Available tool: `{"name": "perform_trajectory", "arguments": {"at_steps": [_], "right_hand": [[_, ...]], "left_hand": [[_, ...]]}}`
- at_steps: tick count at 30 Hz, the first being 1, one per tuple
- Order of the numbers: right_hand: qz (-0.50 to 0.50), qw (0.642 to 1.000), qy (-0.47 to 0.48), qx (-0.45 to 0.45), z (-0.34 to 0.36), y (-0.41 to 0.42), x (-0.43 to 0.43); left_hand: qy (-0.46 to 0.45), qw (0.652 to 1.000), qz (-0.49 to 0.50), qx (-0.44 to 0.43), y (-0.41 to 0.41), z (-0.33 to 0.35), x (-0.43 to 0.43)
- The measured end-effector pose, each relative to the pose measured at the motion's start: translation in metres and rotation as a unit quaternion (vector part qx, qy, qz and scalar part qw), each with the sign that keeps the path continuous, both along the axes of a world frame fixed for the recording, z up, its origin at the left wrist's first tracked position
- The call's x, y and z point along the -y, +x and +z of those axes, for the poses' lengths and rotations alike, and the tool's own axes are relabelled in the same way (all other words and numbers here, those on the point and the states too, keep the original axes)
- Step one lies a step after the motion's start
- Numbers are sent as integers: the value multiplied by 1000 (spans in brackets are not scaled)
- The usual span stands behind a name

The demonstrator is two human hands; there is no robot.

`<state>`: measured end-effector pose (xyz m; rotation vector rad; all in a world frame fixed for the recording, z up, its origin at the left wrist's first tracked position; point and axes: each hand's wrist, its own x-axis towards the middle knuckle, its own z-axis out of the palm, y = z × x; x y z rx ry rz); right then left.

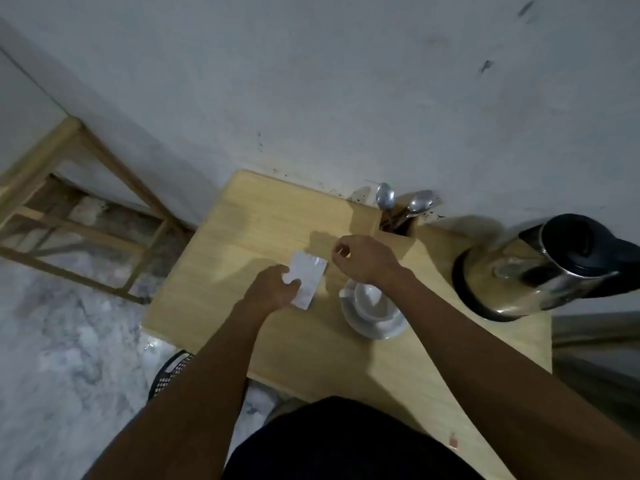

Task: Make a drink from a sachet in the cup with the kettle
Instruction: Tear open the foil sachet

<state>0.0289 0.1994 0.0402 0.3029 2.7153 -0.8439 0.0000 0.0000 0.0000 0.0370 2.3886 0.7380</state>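
My left hand [273, 287] grips a white sachet [308, 277] by its lower left side, holding it just above the wooden table [242, 237]. My right hand [360, 259] hovers at the sachet's upper right corner with fingers curled, thumb and forefinger pinched; whether it holds a torn strip is unclear. A white cup [372, 301] stands on a white saucer [377, 329] right of the sachet, partly hidden under my right wrist. The steel kettle [526, 271] with a black lid sits on its base at the table's right end.
Two spoons [398, 200] stand in a wooden holder [398, 225] at the table's back edge by the wall. A wooden rack [79, 209] is on the floor to the left. A black mesh basket [171, 374] sits under the table's front left corner.
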Motion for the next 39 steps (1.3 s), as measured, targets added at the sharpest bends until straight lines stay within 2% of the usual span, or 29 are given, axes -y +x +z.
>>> {"name": "perform_trajectory", "arguments": {"at_steps": [2,7,11,15,19,23,25,27,29,32,39], "right_hand": [[6,999,18,34,-11,-11,6],[4,991,28,128,-53,-36,25],[-2,987,71,141,-74,-52,42],[-31,988,64,135,-81,-62,52],[-46,989,29,135,-84,-60,47],[-55,987,-103,114,-75,-54,37],[-50,980,-172,90,-61,-49,35],[-57,968,-232,70,-45,-43,32],[-80,959,-268,51,-33,-37,29],[-102,957,-272,13,-20,-31,25],[-134,955,-258,-57,12,-14,25]], "left_hand": [[3,999,10,-35,3,-11,4],[-90,993,0,-80,2,-42,7],[-107,985,-9,-132,-6,-50,1],[-106,985,-15,-138,-15,-59,2],[-80,987,-15,-139,-19,-58,5],[-63,982,-52,-172,-28,-62,11],[-13,985,-43,-166,-35,-59,15],[112,985,-2,-131,-45,-44,19],[194,977,-11,-92,-55,-21,21],[222,970,-72,-67,-63,8,18],[303,950,-65,-28,-59,46,1]]}}
